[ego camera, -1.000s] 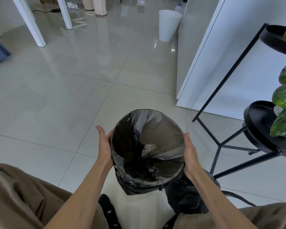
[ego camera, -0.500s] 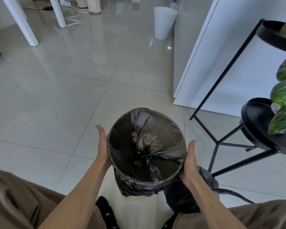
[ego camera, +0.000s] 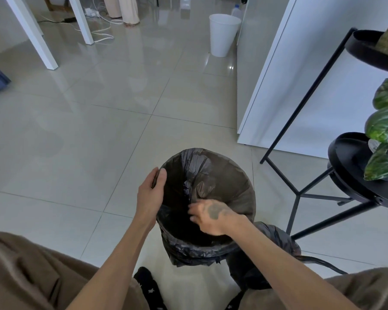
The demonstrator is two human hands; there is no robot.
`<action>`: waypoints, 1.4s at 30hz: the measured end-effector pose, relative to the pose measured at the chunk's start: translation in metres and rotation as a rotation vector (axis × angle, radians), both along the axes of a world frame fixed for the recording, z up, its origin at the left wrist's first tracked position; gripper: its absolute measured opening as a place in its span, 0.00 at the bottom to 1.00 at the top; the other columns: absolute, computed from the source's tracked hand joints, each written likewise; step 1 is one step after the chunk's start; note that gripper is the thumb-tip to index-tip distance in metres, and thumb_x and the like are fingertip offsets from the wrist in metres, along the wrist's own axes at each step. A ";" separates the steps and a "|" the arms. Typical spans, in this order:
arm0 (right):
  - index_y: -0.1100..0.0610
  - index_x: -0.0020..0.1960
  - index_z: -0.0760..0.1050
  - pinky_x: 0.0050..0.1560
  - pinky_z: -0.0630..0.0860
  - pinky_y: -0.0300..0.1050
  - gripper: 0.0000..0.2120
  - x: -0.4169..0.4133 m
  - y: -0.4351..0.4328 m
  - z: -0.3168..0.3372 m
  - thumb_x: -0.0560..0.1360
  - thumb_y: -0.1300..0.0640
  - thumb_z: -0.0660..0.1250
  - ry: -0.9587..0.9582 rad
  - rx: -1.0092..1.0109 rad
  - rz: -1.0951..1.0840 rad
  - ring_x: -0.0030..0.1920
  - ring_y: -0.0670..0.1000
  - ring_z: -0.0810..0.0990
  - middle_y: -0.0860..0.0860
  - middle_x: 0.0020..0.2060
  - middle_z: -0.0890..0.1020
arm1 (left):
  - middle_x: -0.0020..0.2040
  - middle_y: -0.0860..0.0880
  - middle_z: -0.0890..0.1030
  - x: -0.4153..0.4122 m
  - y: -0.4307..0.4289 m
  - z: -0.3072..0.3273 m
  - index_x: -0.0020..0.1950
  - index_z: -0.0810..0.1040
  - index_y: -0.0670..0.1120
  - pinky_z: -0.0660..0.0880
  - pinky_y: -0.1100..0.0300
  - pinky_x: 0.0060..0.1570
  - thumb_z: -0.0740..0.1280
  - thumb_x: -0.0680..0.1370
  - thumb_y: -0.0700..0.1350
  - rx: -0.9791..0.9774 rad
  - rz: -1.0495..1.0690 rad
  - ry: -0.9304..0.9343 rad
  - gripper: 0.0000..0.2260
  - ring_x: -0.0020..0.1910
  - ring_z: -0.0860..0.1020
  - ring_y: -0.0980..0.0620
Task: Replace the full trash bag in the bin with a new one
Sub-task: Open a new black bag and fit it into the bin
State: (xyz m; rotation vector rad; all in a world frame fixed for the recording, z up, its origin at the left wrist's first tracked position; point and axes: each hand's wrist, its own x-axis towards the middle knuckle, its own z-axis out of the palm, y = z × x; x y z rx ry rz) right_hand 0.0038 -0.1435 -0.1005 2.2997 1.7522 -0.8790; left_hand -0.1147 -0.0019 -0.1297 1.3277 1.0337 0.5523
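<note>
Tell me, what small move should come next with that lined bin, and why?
Probably push the new bag down toward the bottom. The right hand is already inside the bin, the left hand holds the rim, and the liner looks crumpled and bunched inside.

The left hand gripped the near-left rim of the bin, which a new black bag lined. The right hand reached inside, fingers spread. The full bag lay just right of it.
</note>
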 end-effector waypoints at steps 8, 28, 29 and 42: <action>0.55 0.76 0.65 0.73 0.62 0.59 0.36 0.009 -0.009 -0.015 0.79 0.31 0.52 -0.131 -0.534 -0.094 0.75 0.59 0.66 0.56 0.76 0.68 | 0.61 0.56 0.80 -0.001 0.005 -0.011 0.70 0.74 0.53 0.76 0.56 0.61 0.60 0.81 0.60 0.170 -0.081 0.102 0.20 0.63 0.78 0.51; 0.55 0.67 0.78 0.52 0.79 0.44 0.24 0.067 0.089 -0.006 0.80 0.69 0.51 0.450 -0.294 -0.309 0.65 0.57 0.79 0.53 0.67 0.79 | 0.74 0.39 0.70 0.052 -0.071 0.002 0.75 0.67 0.42 0.66 0.44 0.71 0.53 0.84 0.55 0.588 -1.205 0.670 0.24 0.72 0.68 0.37; 0.55 0.68 0.77 0.53 0.78 0.46 0.25 0.068 0.093 -0.011 0.79 0.69 0.51 0.384 -0.320 -0.251 0.67 0.58 0.77 0.53 0.69 0.78 | 0.77 0.39 0.64 0.059 -0.076 -0.003 0.78 0.62 0.42 0.62 0.45 0.74 0.51 0.84 0.57 0.536 -1.213 0.679 0.27 0.75 0.63 0.37; 0.52 0.80 0.58 0.78 0.57 0.52 0.32 0.068 0.095 -0.026 0.77 0.69 0.55 0.186 -0.227 -0.104 0.79 0.56 0.58 0.54 0.80 0.60 | 0.82 0.46 0.55 0.077 -0.086 -0.016 0.82 0.52 0.54 0.50 0.45 0.78 0.43 0.81 0.66 0.311 -1.354 0.695 0.32 0.80 0.53 0.43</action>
